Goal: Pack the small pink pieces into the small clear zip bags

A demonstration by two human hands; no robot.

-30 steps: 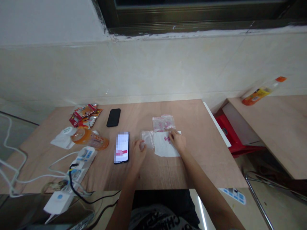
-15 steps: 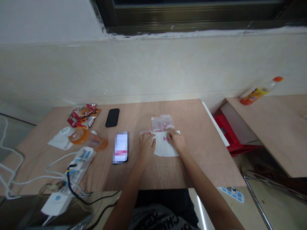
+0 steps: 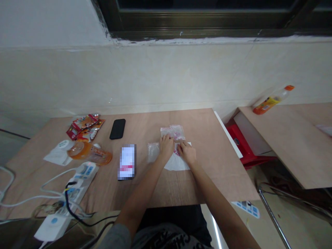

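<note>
A white sheet (image 3: 176,165) lies flat in front of me, with small red pieces or marks near its middle. My left hand (image 3: 166,149) reaches over its left part, fingers apart and bent, tips on the near edge of a clear plastic bag (image 3: 177,132). Another bag overlaps that one. To the left of my left wrist lies a further clear bag (image 3: 152,153). My right hand (image 3: 188,153) rests on the sheet's right side, finger and thumb pinched beside the red spots; what they hold, if anything, is hidden.
Left of the hands lie a lit phone (image 3: 127,162), a dark phone (image 3: 117,129), an orange bottle (image 3: 90,153) on its side, snack packets (image 3: 85,127) and a power strip (image 3: 77,186) with cables. At right are a red stool (image 3: 238,143) and another table with a bottle (image 3: 269,103).
My left hand has moved right and forward, from the sheet's left edge to the bags at the back, uncovering the bag at left. My right hand stays on the sheet. The view has shifted slightly.
</note>
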